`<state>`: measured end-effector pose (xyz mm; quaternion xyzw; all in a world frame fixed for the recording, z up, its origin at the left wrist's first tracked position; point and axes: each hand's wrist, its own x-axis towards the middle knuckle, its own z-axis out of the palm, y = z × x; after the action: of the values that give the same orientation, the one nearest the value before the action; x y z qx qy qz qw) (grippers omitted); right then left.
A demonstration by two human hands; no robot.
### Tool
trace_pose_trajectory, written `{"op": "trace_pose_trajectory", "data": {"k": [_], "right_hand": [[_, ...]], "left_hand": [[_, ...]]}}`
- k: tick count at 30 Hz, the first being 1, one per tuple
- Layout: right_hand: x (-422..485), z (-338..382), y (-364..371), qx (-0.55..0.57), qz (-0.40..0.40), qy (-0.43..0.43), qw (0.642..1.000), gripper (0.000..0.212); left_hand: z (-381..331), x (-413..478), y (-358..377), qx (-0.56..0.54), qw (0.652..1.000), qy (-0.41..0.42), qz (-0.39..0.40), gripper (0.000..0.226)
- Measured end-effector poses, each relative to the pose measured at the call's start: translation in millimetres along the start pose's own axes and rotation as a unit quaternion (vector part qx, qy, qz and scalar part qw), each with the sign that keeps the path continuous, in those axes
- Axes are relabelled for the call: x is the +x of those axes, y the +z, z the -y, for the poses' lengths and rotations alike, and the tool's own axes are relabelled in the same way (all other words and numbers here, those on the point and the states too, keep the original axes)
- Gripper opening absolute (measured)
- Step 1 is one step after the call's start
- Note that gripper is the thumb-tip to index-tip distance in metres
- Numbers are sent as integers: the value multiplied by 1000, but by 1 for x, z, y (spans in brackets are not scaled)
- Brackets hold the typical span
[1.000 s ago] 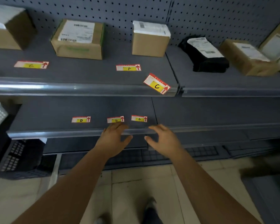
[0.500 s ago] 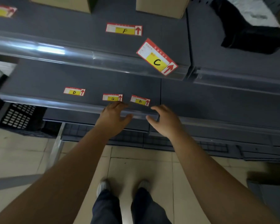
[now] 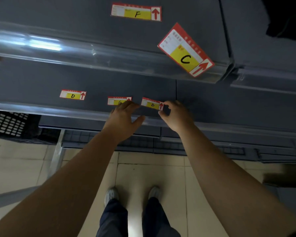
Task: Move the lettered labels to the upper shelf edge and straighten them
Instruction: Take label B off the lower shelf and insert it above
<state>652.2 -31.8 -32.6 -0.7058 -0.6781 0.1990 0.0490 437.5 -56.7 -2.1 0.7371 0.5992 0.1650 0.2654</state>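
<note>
Both hands reached farther: right hand (image 3: 176,115) pinches label B (image 3: 151,104), left hand (image 3: 122,117) lies flat on label G (image 3: 115,101). Those and label D (image 3: 73,95) sit on the near shelf (image 3: 32,86); label C (image 3: 185,49) hangs crooked.

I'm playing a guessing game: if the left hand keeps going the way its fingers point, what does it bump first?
The G label: the left hand's fingertips overlap its right end, though real contact is hard to judge. Beyond it, only bare shelf shows.
</note>
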Motion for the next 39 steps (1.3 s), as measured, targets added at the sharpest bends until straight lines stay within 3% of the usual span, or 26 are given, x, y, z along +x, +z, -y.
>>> {"op": "trace_pose_trajectory", "data": {"k": [6,13,18,22,30,39], "right_hand": [[17,4,7,-42,4,18,999,49],[23,10,4,-22,-8,21,999,23],[16,16,2,49,-13,32,998,4],[2,16,-15,141,23,44,989,14],[-53,42,-68,318,-8,47,947,17],[-137,93,-108,396,-25,18,918,18]], "left_hand": [[12,8,6,-11,1000,10,7,46],[23,9,3,-4,1000,5,18,47],[24,7,-3,0,1000,19,20,48],[20,4,-10,2,999,32,13,50],[0,-20,-36,0,995,98,-23,57],[-27,-85,-94,47,983,167,-67,44]]}}
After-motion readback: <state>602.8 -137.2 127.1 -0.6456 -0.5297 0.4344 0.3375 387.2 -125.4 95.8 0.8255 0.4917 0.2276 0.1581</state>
